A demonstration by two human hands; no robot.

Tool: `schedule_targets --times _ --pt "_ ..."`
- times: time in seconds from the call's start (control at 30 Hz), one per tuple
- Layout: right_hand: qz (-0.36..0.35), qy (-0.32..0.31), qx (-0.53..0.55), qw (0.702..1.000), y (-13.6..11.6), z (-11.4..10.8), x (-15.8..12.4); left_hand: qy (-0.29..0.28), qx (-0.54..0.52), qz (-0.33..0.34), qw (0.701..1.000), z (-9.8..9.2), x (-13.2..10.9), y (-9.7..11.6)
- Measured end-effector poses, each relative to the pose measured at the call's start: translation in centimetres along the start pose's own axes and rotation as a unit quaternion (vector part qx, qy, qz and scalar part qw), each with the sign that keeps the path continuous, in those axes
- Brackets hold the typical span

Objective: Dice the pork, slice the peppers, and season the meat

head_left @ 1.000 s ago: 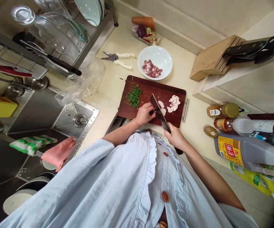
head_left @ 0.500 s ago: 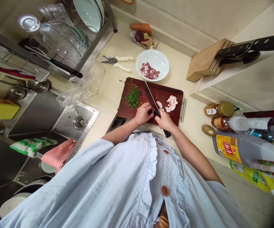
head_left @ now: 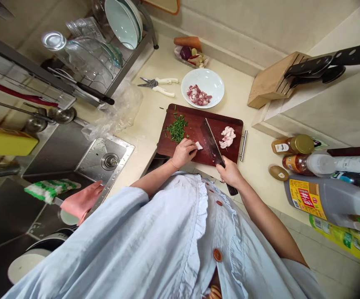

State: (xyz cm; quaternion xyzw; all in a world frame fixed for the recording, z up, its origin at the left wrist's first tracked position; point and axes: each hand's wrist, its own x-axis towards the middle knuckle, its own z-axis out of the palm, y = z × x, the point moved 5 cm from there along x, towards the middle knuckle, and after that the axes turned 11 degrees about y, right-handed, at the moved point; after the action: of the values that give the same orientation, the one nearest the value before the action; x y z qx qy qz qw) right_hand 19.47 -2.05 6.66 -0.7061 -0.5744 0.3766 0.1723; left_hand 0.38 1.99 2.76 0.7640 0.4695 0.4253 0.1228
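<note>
The kitchen knife (head_left: 212,142), clamped in the right hand (head_left: 230,171), has swung clear of the pale meat piece (head_left: 199,145) pinched by the left hand (head_left: 183,153), apparently between cuts.

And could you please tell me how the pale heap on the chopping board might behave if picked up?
The pale heap would probably be floppy, as its pieces lie in soft folds. It may feel slippery, since it looks moist. It might come apart, being several loose-looking pieces on the chopping board.
</note>
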Motion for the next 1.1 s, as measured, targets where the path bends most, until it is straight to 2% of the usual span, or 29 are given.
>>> schedule_targets --times 0.17,0.37,0.57,0.7,0.93,1.1 --pt "-0.040 0.003 -0.055 0.998 -0.1 -1.3 -2.5 0.020 0.012 -0.034 0.999 0.0 0.0 0.0" --pt "-0.070 -0.038 -0.137 0.987 -1.2 -1.7 -4.1 -0.032 0.030 -0.015 0.999 1.1 0.3 -0.4" --pt "-0.064 -0.053 -0.195 0.977 0.1 -2.1 -5.1 -0.028 0.028 -0.004 0.999 1.0 0.2 -0.3" --pt "-0.069 -0.059 -0.205 0.974 0.0 -1.7 -4.8 -0.057 0.035 -0.012 0.998 1.3 0.4 -0.3" --pt "-0.072 -0.040 -0.204 0.975 -1.6 0.9 -1.3 -0.076 0.031 -0.008 0.997 1.6 0.8 -0.4" --pt "-0.077 -0.035 -0.186 0.979 0.1 0.1 -3.1 -0.072 0.050 -0.002 0.996 1.8 0.7 -0.6"
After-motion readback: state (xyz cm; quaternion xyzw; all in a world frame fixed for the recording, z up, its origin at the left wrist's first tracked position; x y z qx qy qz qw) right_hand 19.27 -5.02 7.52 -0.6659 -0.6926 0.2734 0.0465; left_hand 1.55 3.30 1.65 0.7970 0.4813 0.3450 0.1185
